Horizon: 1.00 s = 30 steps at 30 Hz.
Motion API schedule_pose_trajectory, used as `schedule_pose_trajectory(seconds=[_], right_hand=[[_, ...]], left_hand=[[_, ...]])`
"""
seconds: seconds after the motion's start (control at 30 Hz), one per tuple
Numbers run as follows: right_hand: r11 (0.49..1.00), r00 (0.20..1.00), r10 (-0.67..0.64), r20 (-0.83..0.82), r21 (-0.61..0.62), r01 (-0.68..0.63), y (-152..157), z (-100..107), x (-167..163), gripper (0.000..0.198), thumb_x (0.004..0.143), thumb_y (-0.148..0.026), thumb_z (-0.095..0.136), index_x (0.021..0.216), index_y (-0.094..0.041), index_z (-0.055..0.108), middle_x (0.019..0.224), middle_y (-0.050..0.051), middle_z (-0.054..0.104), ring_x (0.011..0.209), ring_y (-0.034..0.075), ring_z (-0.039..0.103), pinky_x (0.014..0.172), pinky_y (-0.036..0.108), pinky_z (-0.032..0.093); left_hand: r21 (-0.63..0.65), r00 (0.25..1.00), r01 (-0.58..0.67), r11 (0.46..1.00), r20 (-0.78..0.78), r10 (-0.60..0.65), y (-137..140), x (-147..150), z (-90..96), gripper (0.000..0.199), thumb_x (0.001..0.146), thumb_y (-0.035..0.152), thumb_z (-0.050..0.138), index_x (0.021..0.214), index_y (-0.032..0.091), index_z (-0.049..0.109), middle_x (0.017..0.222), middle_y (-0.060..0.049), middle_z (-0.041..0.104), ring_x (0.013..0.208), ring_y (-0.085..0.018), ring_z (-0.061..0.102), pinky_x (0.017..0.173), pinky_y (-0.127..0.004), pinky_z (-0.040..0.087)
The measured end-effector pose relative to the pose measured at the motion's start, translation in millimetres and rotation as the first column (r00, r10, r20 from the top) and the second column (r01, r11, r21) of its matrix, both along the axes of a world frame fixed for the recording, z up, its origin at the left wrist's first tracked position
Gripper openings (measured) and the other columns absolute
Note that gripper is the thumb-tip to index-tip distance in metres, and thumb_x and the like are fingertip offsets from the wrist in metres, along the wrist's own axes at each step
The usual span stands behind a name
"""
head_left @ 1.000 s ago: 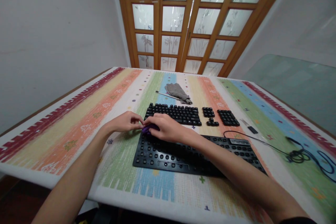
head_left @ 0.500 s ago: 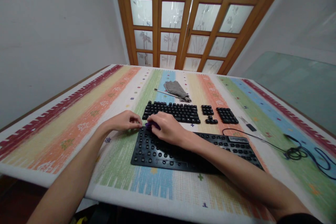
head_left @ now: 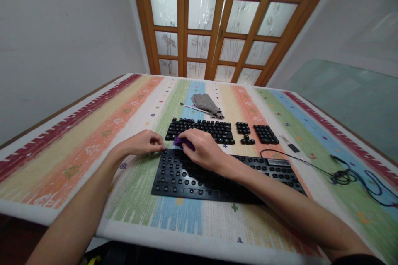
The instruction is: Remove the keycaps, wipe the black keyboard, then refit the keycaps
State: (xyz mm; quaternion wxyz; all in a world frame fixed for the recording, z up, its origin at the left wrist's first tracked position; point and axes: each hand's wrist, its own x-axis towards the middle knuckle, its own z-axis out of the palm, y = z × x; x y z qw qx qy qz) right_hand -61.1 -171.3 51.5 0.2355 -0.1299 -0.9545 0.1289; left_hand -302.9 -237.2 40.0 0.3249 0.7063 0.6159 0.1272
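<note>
A black keyboard base (head_left: 174, 188) with its keycaps off lies flat in front of me. My right hand (head_left: 202, 149) is closed around a bunched purple cloth (head_left: 184, 143) over the base's upper left part. The palm hides some of the key sockets. At the base's far left corner, my left hand (head_left: 146, 143) has its fingers curled together against the edge. Whether they pinch anything besides that edge is hidden. Loose black keycaps (head_left: 202, 128) stand in keyboard order just beyond the base.
Smaller keycap groups (head_left: 265, 133) sit to the right, near a small black-handled tool (head_left: 293, 148). A coiled cable (head_left: 343, 176) runs from the base across the striped tablecloth (head_left: 130, 198). Farther back lie a grey cloth (head_left: 207, 104) and a thin white toothbrush (head_left: 194, 108).
My right hand and the purple cloth have shifted slightly right relative to the base. My left hand stays by the corner. The whole view has tilted a little.
</note>
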Motion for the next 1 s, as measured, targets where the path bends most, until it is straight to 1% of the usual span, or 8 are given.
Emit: schedule_pose_trajectory(seconds=[0.13, 0.27, 0.43, 0.57, 0.63, 0.8, 0.9, 1.0], right_hand=[[0.988, 0.971, 0.127, 0.204, 0.058, -0.141, -14.5, -17.8, 3.5, 0.017, 0.091, -0.006, 0.048, 0.097, -0.012, 0.062, 0.094, 0.011, 0.068, 0.088, 0.02, 0.057, 0.08, 0.032, 0.044], [0.985, 0.951, 0.101, 0.292, 0.108, -0.138, -22.0, -19.1, 12.9, 0.019, 0.09, -0.004, 0.045, 0.093, -0.012, 0.061, 0.088, 0.011, 0.067, 0.086, 0.021, 0.054, 0.076, 0.032, 0.042], [0.999, 0.956, 0.041, 0.292, 0.001, -0.043, -7.7, 1.5, 20.9, 0.017, 0.084, -0.004, 0.05, 0.087, -0.013, 0.064, 0.079, 0.007, 0.066, 0.072, 0.016, 0.053, 0.067, 0.028, 0.038], [0.99, 0.991, -0.107, 0.074, -0.086, 0.114, 5.4, 14.9, 20.2, 0.017, 0.083, -0.007, 0.054, 0.093, -0.013, 0.066, 0.082, 0.006, 0.069, 0.075, 0.016, 0.059, 0.072, 0.028, 0.041], [0.987, 0.995, -0.099, 0.002, -0.128, 0.099, 6.4, 13.4, 19.3, 0.019, 0.084, -0.009, 0.054, 0.098, -0.013, 0.066, 0.089, 0.007, 0.071, 0.081, 0.016, 0.062, 0.076, 0.028, 0.043], [0.992, 0.978, 0.09, 0.189, -0.099, -0.073, -2.9, -12.1, 19.1, 0.036, 0.083, -0.006, 0.052, 0.115, -0.013, 0.065, 0.1, 0.011, 0.072, 0.086, 0.019, 0.064, 0.077, 0.031, 0.047], [0.995, 0.957, 0.093, 0.276, -0.047, -0.083, -5.1, -21.5, 21.1, 0.039, 0.082, -0.004, 0.05, 0.117, -0.013, 0.065, 0.102, 0.012, 0.072, 0.084, 0.019, 0.064, 0.073, 0.03, 0.046], [0.999, 0.948, 0.044, 0.316, -0.016, -0.041, 1.2, -15.7, 24.0, 0.036, 0.083, -0.006, 0.051, 0.112, -0.015, 0.069, 0.094, 0.01, 0.073, 0.079, 0.019, 0.064, 0.07, 0.03, 0.045]], left_hand=[[0.006, 0.999, 0.001, 1.0, -0.045, -0.001, 0.9, -0.8, -1.1, 0.039, 0.078, 0.05, 0.057, 0.064, 0.014, 0.066, 0.055, 0.003, 0.048, 0.054, -0.011, 0.04, 0.053, -0.023, 0.029], [-0.016, 0.998, 0.009, 1.0, -0.065, -0.01, 2.2, -2.8, -2.8, 0.043, 0.079, 0.053, 0.054, 0.064, 0.014, 0.066, 0.054, 0.003, 0.047, 0.053, -0.011, 0.039, 0.052, -0.023, 0.028], [-0.026, 0.998, 0.008, 1.0, -0.062, -0.009, 2.3, -4.0, -3.2, 0.042, 0.079, 0.052, 0.054, 0.066, 0.015, 0.067, 0.056, 0.002, 0.05, 0.054, -0.011, 0.041, 0.053, -0.023, 0.029], [-0.03, 0.998, 0.004, 1.0, -0.054, -0.006, 1.5, -3.5, -2.3, 0.041, 0.08, 0.051, 0.054, 0.068, 0.015, 0.068, 0.057, 0.002, 0.051, 0.054, -0.011, 0.041, 0.054, -0.024, 0.029], [-0.032, 0.999, 0.002, 0.999, -0.048, -0.003, 1.3, -3.1, -1.7, 0.04, 0.08, 0.052, 0.055, 0.068, 0.015, 0.068, 0.057, 0.002, 0.052, 0.054, -0.011, 0.041, 0.054, -0.024, 0.03], [-0.026, 0.998, 0.007, 1.0, -0.064, -0.009, 1.6, -2.3, -0.7, 0.042, 0.08, 0.053, 0.055, 0.068, 0.015, 0.068, 0.057, 0.002, 0.053, 0.055, -0.011, 0.043, 0.054, -0.023, 0.03], [-0.032, 0.998, 0.007, 0.999, -0.069, -0.01, 1.9, -2.4, -0.9, 0.042, 0.08, 0.052, 0.054, 0.071, 0.014, 0.069, 0.059, 0.001, 0.055, 0.056, -0.011, 0.044, 0.054, -0.023, 0.031], [-0.034, 0.998, 0.01, 0.999, -0.066, -0.013, 2.1, -2.9, -1.7, 0.041, 0.08, 0.052, 0.055, 0.071, 0.014, 0.07, 0.06, 0.001, 0.055, 0.056, -0.011, 0.044, 0.054, -0.022, 0.031]])
